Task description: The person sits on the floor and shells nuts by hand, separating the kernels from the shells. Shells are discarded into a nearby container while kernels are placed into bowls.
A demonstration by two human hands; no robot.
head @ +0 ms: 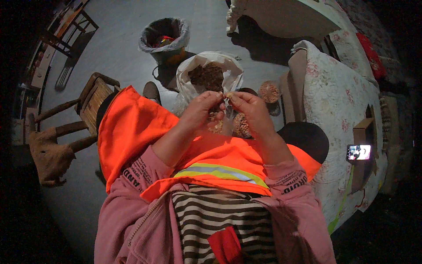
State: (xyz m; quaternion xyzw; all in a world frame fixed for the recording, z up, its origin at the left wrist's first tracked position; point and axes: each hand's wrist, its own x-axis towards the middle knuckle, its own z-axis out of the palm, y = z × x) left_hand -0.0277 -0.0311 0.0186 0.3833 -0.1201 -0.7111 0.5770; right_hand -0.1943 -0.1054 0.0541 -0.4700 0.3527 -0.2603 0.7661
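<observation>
My left hand [204, 107] and my right hand [247, 105] meet at the fingertips above my lap, pinching a small reddish piece, too small to name surely. Past them on the floor stands a white plastic bag [184, 71] with its mouth spread, filled with brown, shell-like matter [207, 76]. Pale pinkish kernels, like shelled peanuts [242, 125], lie in a container just below my right hand. Paler bits [216, 126] show under my left hand. A further round heap of pinkish kernels [269, 91] is beyond my right hand. An orange cloth with a reflective stripe [224, 175] covers my lap.
A lined waste bin [165, 52] stands beyond the bag. At the left are a wooden chair [95, 95] and a wooden bench [69, 24]. On the right, a floral cover [324, 85] drapes furniture bearing a cardboard box [362, 128] and a lit phone [359, 152].
</observation>
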